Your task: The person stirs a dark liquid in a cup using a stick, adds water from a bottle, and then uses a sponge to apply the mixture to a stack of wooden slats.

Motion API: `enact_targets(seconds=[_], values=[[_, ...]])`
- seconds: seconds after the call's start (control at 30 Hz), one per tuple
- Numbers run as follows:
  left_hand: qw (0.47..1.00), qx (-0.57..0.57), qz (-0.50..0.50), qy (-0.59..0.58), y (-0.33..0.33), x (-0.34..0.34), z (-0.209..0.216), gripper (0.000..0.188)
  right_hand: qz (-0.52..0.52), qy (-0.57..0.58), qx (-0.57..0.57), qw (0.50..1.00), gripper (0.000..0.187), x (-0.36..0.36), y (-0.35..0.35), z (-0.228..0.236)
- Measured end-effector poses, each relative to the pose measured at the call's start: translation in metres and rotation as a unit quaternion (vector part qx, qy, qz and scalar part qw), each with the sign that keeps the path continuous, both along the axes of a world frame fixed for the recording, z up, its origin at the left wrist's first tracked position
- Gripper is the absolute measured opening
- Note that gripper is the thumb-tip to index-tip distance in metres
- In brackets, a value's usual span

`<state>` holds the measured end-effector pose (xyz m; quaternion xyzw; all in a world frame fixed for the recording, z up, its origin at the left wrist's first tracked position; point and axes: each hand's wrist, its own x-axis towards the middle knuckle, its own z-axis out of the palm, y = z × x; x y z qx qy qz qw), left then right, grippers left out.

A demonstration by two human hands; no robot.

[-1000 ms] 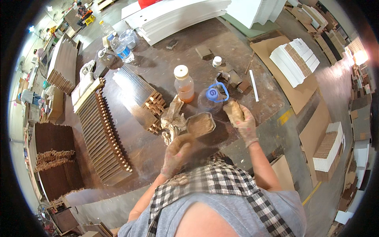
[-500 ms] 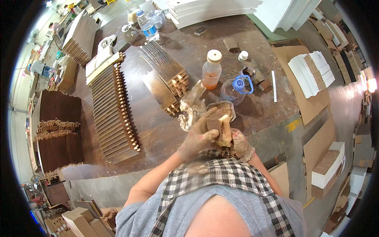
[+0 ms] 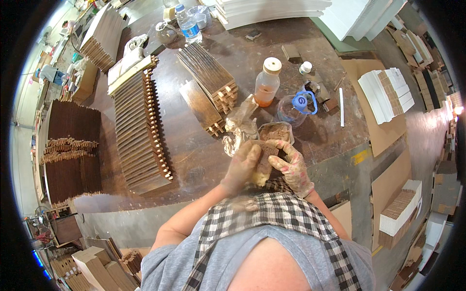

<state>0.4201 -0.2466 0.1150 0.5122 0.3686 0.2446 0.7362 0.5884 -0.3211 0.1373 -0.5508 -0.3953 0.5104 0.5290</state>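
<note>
Close in front of my body, both hands are on a small brown pad or folded cloth (image 3: 267,154) with a yellowish, stained lower end. My left hand (image 3: 241,167), slightly blurred, pinches it from the left. My right hand (image 3: 292,167), in a stained thin glove, has its fingers bent onto its right side. Just beyond my hands stands a clear tub (image 3: 286,131) with brown stuff inside. A crumpled, stained cloth (image 3: 241,127) lies to its left. Exactly what the pad is made of cannot be made out.
Stacks of brown-stained wooden strips (image 3: 138,136) cover the left of the dark table (image 3: 189,167). Beyond the tub stand a bottle with orange liquid (image 3: 267,87) and a blue-handled jug (image 3: 291,110). White panels (image 3: 272,9) lie at the far edge.
The pad has turned in my hands, and its pale part now points down toward me. My right hand has moved up onto it. The tub is less covered.
</note>
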Motion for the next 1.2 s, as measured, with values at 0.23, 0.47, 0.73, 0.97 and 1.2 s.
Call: enact_targets(seconds=[0.23, 0.47, 0.73, 0.97, 1.2], values=[[0.996, 0.074, -0.027, -0.033, -0.003, 0.004, 0.006, 0.058, -0.044, 0.002, 0.005, 0.999, 0.029, 0.003, 0.005, 0.0], [0.999, -0.023, -0.037, -0.027, 0.001, 0.008, 0.03, 0.057, -0.035, -0.058, 0.02, 0.997, 0.027, 0.009, 0.006, -0.012], [0.992, 0.1, -0.071, 0.0, 0.001, 0.01, 0.022, 0.045, -0.096, -0.155, 0.039, 0.982, 0.014, 0.04, -0.007, -0.003], [0.757, 0.577, -0.304, 0.038, 0.048, 0.028, 0.156, 0.046, -0.304, -0.159, 0.046, 0.938, 0.014, 0.124, -0.015, -0.021], [0.821, 0.493, -0.265, -0.111, -0.011, 0.082, 0.204, 0.034, -0.289, -0.395, 0.03, 0.871, 0.022, 0.17, -0.011, -0.023]])
